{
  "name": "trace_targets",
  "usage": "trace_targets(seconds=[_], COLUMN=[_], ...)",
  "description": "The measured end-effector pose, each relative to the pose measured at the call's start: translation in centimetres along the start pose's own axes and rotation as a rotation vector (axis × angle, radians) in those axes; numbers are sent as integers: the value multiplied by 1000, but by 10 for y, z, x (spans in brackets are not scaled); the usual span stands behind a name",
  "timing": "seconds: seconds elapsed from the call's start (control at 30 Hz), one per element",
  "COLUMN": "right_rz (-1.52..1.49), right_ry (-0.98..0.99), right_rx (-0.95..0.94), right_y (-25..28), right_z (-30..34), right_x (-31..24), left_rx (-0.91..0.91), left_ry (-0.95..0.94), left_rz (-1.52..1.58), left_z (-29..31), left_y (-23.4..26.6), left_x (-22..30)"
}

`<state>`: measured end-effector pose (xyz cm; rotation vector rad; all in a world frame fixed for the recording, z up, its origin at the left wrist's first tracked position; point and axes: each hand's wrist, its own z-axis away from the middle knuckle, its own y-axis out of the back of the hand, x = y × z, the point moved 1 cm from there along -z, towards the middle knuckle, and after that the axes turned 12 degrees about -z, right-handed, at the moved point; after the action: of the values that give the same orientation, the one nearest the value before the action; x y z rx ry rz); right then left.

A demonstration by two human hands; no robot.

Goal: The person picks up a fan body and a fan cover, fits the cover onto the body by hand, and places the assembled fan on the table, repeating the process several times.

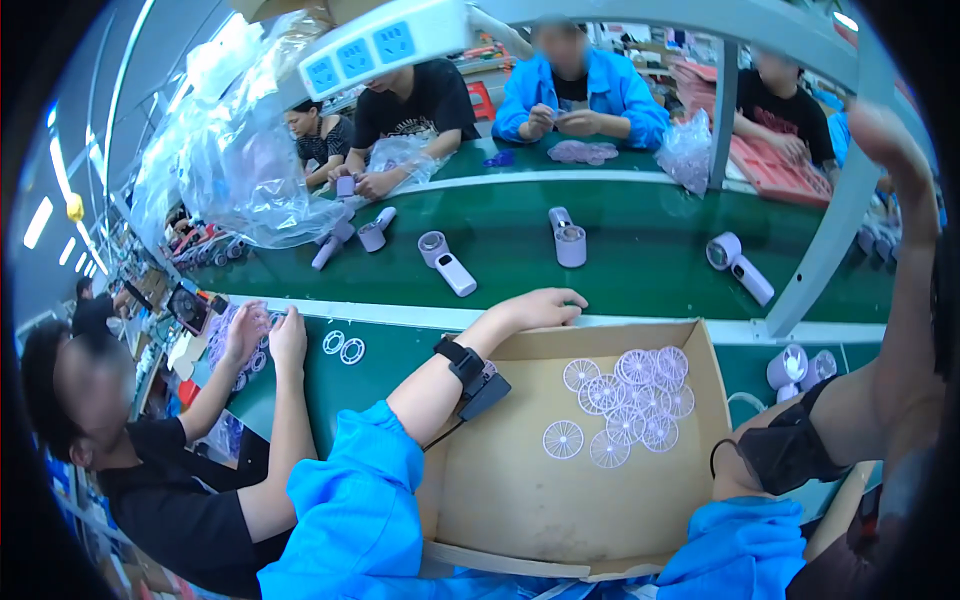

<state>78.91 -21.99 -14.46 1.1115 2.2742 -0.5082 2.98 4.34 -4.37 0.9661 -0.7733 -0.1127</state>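
Observation:
My left hand (540, 308) reaches across the far edge of a shallow cardboard box (510, 500). Its fingers are stretched over the pale conveyor rail, with nothing visible in them. In the box lie several lilac spoked discs, like fan grilles (626, 424), heaped toward the far right; one grille (563, 440) lies a little to the left. My right forearm, with a black strapped device (790, 445), extends to the right beyond the box. There it meets a raised bare arm (905, 240), and I cannot make out my right hand's fingers or what they hold.
Lilac handheld fans (447, 265) lie spaced along the green conveyor (500, 220). A grey post (830, 240) rises at the right, and a white power strip (385, 50) hangs overhead. A co-worker (180, 470) handles parts at left beside two white rings (343, 346). Others sit opposite.

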Motion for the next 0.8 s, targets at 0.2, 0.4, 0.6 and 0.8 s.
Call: trace_targets(seconds=[0.2, 0.4, 0.6, 0.8], right_rz=[133, 96, 82, 148], right_ry=[4, 141, 179, 218], right_rx=[-31, 22, 38, 43], right_y=[95, 103, 98, 32], right_z=[194, 281, 271, 279], right_x=[-200, -140, -156, -206], left_rx=[73, -23, -20, -6], left_ry=[-159, -9, 29, 34], left_rz=[36, 61, 56, 74], left_z=[33, 21, 37, 45], left_y=[-3, 1, 1, 5], left_x=[-10, 3, -10, -19])
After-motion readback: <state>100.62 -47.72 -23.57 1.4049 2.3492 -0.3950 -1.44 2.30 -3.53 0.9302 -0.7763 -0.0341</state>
